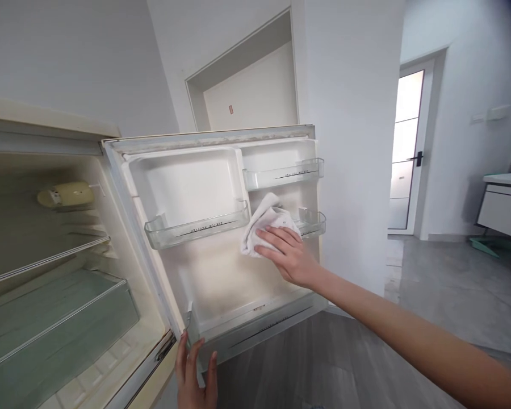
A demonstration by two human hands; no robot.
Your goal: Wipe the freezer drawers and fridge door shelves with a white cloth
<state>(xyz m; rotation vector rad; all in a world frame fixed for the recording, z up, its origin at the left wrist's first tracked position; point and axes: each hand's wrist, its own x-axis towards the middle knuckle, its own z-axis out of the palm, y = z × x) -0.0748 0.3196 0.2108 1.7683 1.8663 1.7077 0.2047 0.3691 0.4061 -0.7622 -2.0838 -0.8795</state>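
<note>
My right hand (290,257) presses a crumpled white cloth (266,224) against the inner side of the open fridge door (221,272). The cloth lies at the divider, between the left door shelf (200,228) and the lower right door shelf (314,227), hiding part of the latter. Low on the hinge side, my left hand (196,375) has its fingers spread at the left end of the clear bottom door bin (255,335). Nothing shows in that hand.
The fridge interior on the left has a glass shelf (46,261), a clear drawer (68,318) and a yellowish lamp cover (66,195). A white wall stands right behind the door. Farther right are a glazed door (409,153), a white cabinet (505,207) and a green dustpan (485,246).
</note>
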